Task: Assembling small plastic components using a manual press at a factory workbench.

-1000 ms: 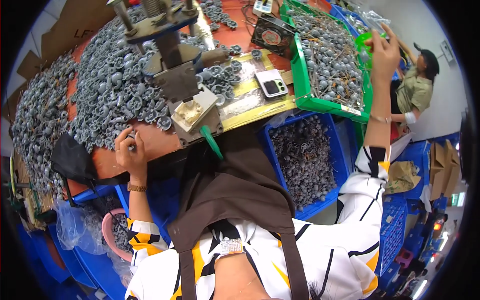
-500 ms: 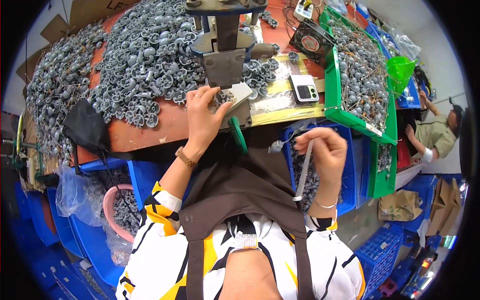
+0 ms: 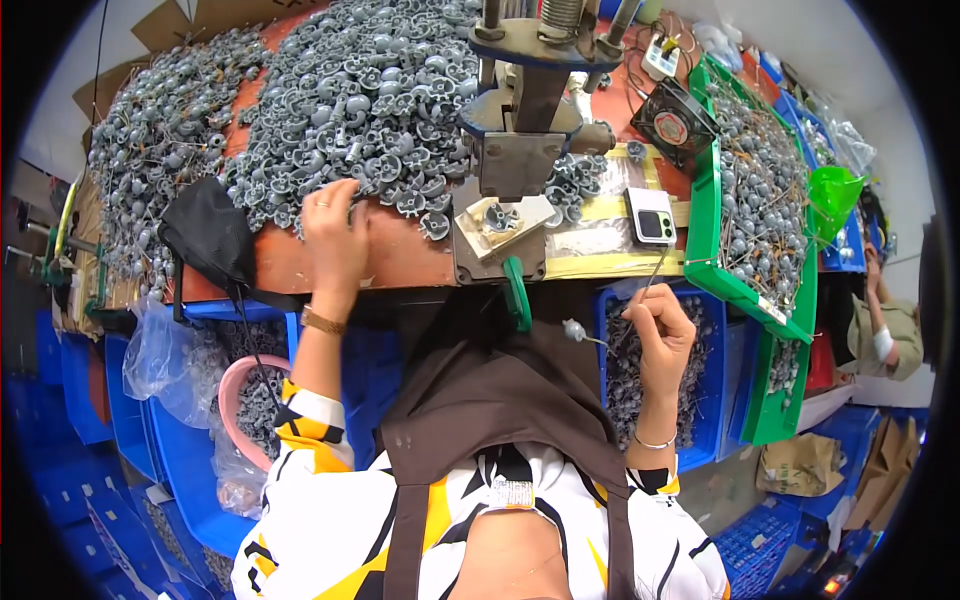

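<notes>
My left hand [image 3: 335,235] is over the red tabletop at the near edge of a heap of grey plastic shells [image 3: 370,120]. Its thumb and fingers are apart, slightly blurred, beside the loose shells. My right hand [image 3: 662,325] is pinched on a thin wire in front of the table edge. A grey ball-shaped part [image 3: 573,330] with a pale tail hangs to the left of that hand. Between the hands stands a press [image 3: 520,150]. Under its head a pale block [image 3: 505,225] bears a grey shell [image 3: 500,215].
A green handle [image 3: 516,295] juts from the press base. On the right are a white phone [image 3: 651,217], a small black fan [image 3: 674,120] and a green tray [image 3: 705,215] of wired balls. A black bag [image 3: 208,235] lies left. Another person [image 3: 885,330] works at far right.
My left hand has left the pale block and moved left to the heap. The right hand stays near the table edge, still pinching the wire. The whole view has shifted.
</notes>
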Motion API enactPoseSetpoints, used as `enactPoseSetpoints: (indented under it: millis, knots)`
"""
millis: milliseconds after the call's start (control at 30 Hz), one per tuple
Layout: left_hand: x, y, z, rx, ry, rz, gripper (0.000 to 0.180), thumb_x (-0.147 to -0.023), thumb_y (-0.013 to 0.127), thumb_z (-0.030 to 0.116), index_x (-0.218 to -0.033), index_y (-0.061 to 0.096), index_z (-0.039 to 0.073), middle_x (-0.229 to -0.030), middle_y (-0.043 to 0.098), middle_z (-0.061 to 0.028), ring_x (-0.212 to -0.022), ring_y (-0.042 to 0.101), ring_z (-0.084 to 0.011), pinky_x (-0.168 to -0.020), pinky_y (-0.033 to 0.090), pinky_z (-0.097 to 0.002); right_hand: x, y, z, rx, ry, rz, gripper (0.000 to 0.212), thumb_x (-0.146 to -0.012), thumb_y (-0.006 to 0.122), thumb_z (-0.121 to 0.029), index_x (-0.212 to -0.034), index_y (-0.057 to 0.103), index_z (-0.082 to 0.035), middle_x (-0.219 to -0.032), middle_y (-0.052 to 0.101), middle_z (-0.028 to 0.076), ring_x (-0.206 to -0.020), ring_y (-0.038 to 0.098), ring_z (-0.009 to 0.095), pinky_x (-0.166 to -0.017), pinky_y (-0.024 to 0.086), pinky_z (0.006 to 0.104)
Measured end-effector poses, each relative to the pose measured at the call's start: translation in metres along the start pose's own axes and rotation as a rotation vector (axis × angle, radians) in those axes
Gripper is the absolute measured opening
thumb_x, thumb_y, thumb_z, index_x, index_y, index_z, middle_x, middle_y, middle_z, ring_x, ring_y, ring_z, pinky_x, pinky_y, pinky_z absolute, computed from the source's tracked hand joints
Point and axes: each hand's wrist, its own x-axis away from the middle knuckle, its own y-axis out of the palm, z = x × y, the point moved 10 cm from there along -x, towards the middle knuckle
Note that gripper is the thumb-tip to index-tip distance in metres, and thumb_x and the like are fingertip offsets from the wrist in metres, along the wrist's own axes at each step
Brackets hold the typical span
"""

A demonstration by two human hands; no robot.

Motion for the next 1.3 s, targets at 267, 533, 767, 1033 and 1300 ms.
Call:
enactPoseSetpoints:
  millis: [267, 533, 767, 1033, 1300]
  knots:
    - [-0.02, 0.028, -0.025, -0.256, 0.273, -0.135, 0.026, -0.081, 0.056, 0.003, -0.105, 0.066, 0.007, -0.094, 0.066, -0.0034, -0.09, 0.057, -0.0221, -0.079, 0.043, -0.0353, 0.018, 0.007, 0.041, -0.192, 0.26, 0.085, 0.013, -0.093, 0.058, -0.004, -0.102, 0.066, 0.001, -0.077, 0.066, 0.005, -0.065, 0.06, 0.009, -0.063, 0.05, 0.0212]
    - [-0.016, 0.039, -0.008, -0.206, 0.373, -0.249, 0.035, -0.077, 0.058, 0.001, -0.112, 0.061, 0.005, -0.097, 0.064, -0.0077, -0.091, 0.055, -0.0257, -0.082, 0.043, -0.0376, 0.021, 0.007, 0.046, -0.145, 0.303, 0.041, 0.012, -0.092, 0.06, -0.005, -0.1, 0.066, 0.001, -0.077, 0.066, 0.003, -0.065, 0.058, 0.005, -0.059, 0.046, 0.0172]
    - [-0.015, 0.021, 0.005, -0.094, 0.421, -0.134, 0.034, -0.083, 0.058, -0.002, -0.116, 0.06, 0.004, -0.104, 0.062, -0.0119, -0.094, 0.057, -0.0293, -0.083, 0.047, -0.0375, 0.021, 0.014, 0.042, -0.115, 0.308, 0.007, 0.012, -0.093, 0.058, -0.003, -0.101, 0.066, 0.001, -0.075, 0.065, 0.002, -0.063, 0.056, 0.004, -0.058, 0.044, 0.0168]
    - [0.068, 0.057, 0.063, 1.543, -0.603, -0.202, 0.04, -0.093, 0.055, -0.001, -0.132, 0.048, 0.003, -0.117, 0.061, -0.0098, -0.09, 0.06, -0.0113, -0.079, 0.051, -0.0251, -0.004, 0.079, -0.003, 0.294, -0.061, -0.098, 0.01, -0.08, 0.069, 0.0, -0.073, 0.063, 0.002, -0.06, 0.058, 0.007, -0.052, 0.051, 0.01, -0.049, 0.038, 0.025]
    - [0.07, 0.062, 0.092, 1.758, -0.658, -0.283, 0.042, -0.094, 0.053, -0.001, -0.134, 0.043, 0.002, -0.12, 0.06, -0.0115, -0.092, 0.059, -0.0112, -0.081, 0.049, -0.0249, -0.004, 0.093, -0.018, 0.267, -0.134, -0.043, 0.017, -0.081, 0.07, -0.003, -0.068, 0.06, 0.002, -0.056, 0.055, 0.005, -0.047, 0.045, 0.008, -0.045, 0.035, 0.0239]
